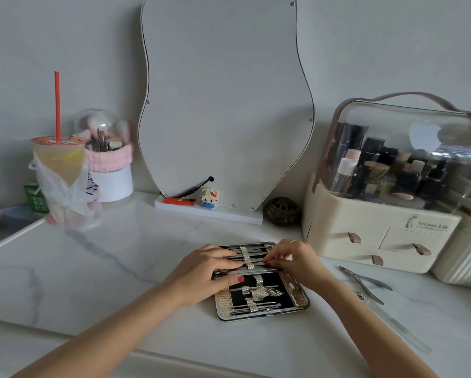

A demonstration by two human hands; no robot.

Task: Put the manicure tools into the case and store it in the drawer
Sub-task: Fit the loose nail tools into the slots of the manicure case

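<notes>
White marble bench (120,268): open case (261,282) lies flat at centre. Your left hand (201,274) presses spread on it; your right hand (291,260) pinches a tool (256,264). Nippers (365,282) lie near, right.

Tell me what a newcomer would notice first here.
Both hands, left hand and right hand, work at the open manicure case at the counter's front middle. Right of it lie loose nippers and a clear nail file. A clear-domed cosmetics organizer with drawers stands behind them.
</notes>
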